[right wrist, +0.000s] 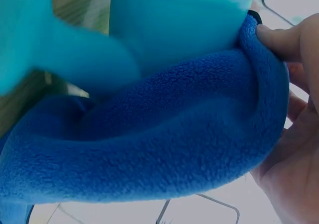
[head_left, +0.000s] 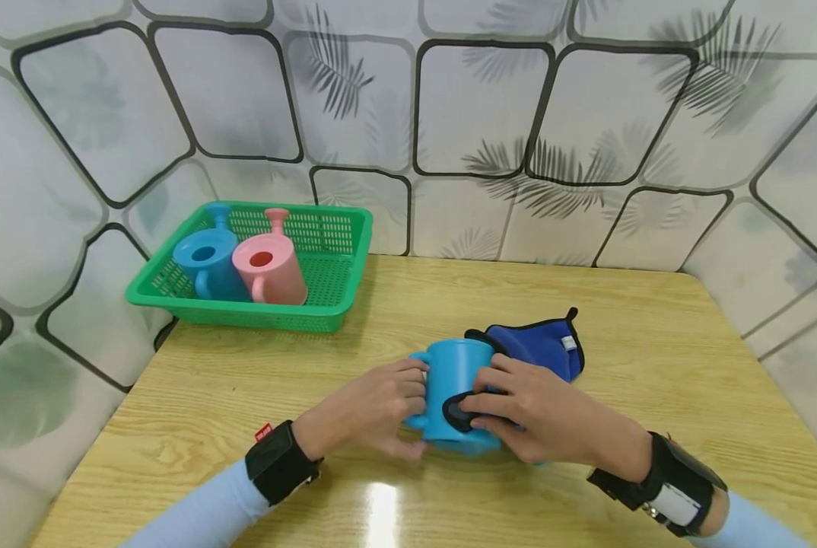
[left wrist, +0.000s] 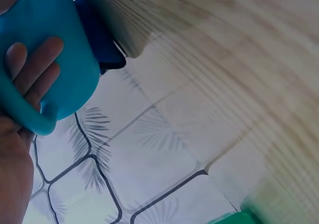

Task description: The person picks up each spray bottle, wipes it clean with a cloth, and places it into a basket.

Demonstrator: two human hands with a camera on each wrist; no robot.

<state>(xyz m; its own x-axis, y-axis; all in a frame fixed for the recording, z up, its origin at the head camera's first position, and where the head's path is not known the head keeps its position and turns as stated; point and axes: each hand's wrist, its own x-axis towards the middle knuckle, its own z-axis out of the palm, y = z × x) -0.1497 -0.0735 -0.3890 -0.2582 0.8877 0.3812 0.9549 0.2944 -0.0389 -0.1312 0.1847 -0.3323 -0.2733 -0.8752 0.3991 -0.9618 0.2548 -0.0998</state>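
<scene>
A blue toy watering can (head_left: pixel 455 373) is held just above the table, in front of me. My left hand (head_left: pixel 386 407) grips it by the handle (left wrist: pixel 25 109), its fingers passing through the loop and lying on the can's wall. On the other side, my right hand (head_left: pixel 552 415) pinches a blue fleecy cloth (right wrist: pixel 149 159) with black edging and presses a fold of it against the can. The spout (right wrist: pixel 89 55) points away from the wall beside the cloth in the right wrist view. The rest of the cloth spreads on the table behind my right hand.
At the back left stands a green plastic basket (head_left: pixel 350 304). A blue watering can (head_left: pixel 206 262) and a pink watering can (head_left: pixel 278 270) sit side by side in it. Patterned panels (head_left: pixel 484 114) rise behind and beside the wooden table (head_left: pixel 655 342).
</scene>
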